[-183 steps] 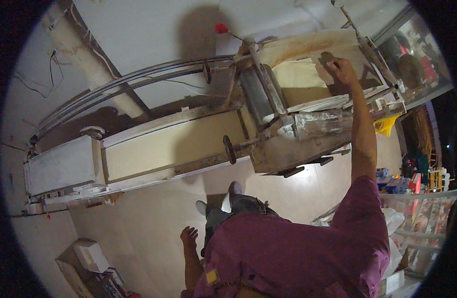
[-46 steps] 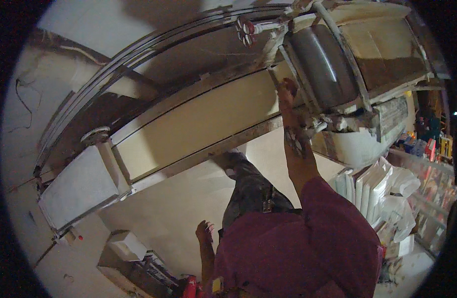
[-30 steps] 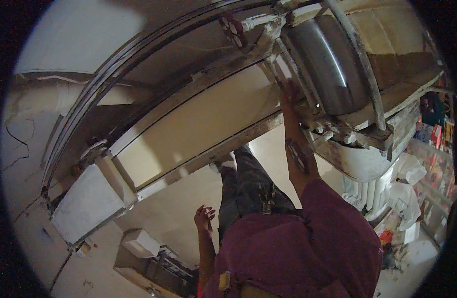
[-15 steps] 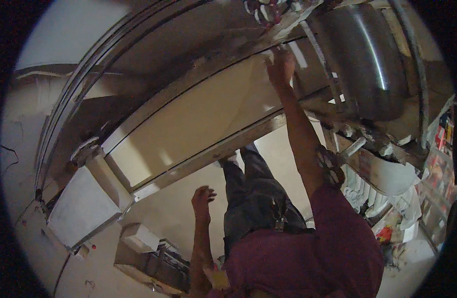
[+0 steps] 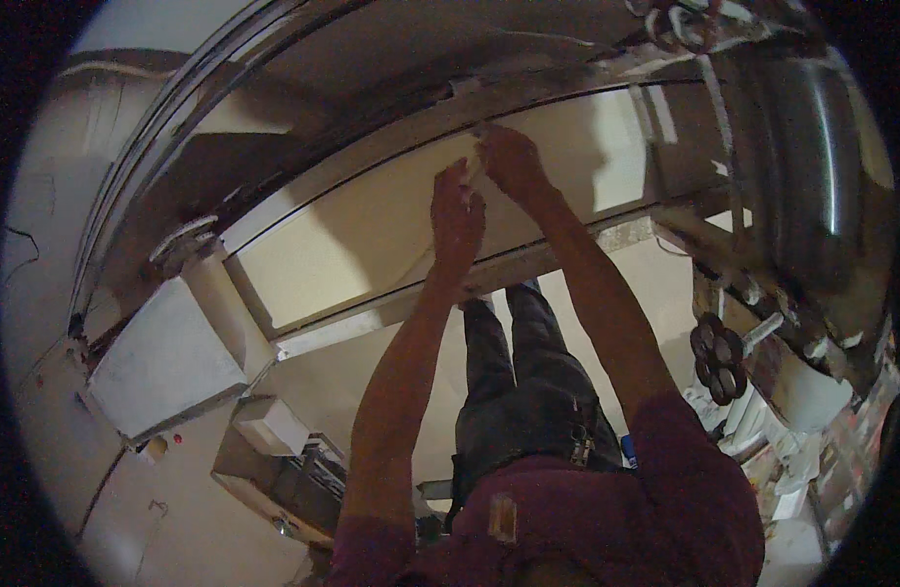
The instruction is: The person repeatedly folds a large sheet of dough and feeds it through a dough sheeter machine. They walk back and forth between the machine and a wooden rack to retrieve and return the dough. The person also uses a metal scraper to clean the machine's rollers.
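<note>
Both my hands are close together over a long cream-coloured flat sheet or belt (image 5: 372,235), framed by dark rails on a machine. My right hand (image 5: 514,161) reaches to the belt's far edge, its fingers bent and pressed together. Just to its left and nearer me, my left hand (image 5: 457,217) is closed with the fingertips pinched. A small pale bit shows between the two hands; dim light and blur hide what it is, and whether either hand holds it.
A shiny metal cylinder (image 5: 827,166) stands at the right, with a dark lobed handwheel (image 5: 718,358) below it. A white box-shaped housing (image 5: 166,357) closes the belt's left end. Curved rails (image 5: 137,166) run along the far left. An open wooden box (image 5: 284,479) sits lower left.
My left hand has risen from beside my leg to over the belt. My right hand has come left along the far edge to meet it. The view has shifted slightly.
</note>
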A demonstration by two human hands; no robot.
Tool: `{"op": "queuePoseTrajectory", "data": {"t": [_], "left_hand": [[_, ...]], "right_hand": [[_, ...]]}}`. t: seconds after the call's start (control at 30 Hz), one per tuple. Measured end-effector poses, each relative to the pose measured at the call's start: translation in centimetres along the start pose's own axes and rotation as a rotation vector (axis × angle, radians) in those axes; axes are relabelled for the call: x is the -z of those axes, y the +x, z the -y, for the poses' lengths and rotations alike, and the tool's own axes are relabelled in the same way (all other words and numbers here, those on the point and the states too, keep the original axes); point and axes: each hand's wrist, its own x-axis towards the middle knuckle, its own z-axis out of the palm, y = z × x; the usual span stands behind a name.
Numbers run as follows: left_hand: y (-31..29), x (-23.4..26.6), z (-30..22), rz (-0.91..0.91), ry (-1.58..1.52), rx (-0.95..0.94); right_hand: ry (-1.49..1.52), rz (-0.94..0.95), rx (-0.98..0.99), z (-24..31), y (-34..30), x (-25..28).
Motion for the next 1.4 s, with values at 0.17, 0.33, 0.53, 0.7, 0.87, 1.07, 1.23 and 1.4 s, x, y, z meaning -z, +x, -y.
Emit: {"op": "queuePoseTrajectory", "data": {"t": [0.17,0.33,0.53,0.7,0.87,1.07,1.23,1.4], "left_hand": [[1.5,0.5,7.7,-0.026,0.345,-0.092],[0.2,4.8,8.7,-0.028,0.4,0.026],[-3.6,12.4,3.1,-0.209,0.358,0.177],[-8.7,15.6,-3.2,-0.227,0.745,0.192],[-10.9,15.9,-8.0,-0.536,-0.267,0.421],[-16.2,13.4,-9.9,-0.578,-1.671,0.537],[-24.0,9.8,-8.2,-0.71,-1.907,0.5],[-35.8,8.5,-7.8,-1.076,-1.342,0.607]], "right_hand": [[-0.026,0.267,0.072,5.2,2.0,-1.6],[-0.299,-0.103,-0.26,0.3,0.4,-3.0],[0.493,0.023,-0.391,8.9,-1.6,3.1],[1.028,0.344,-0.632,19.9,-3.3,6.6],[1.168,0.38,-0.519,24.0,-3.4,10.2],[0.747,0.366,0.167,27.1,-6.2,12.2],[0.26,0.495,0.551,27.7,-13.2,11.3],[0.57,0.721,0.534,27.9,-19.1,13.4]]}}
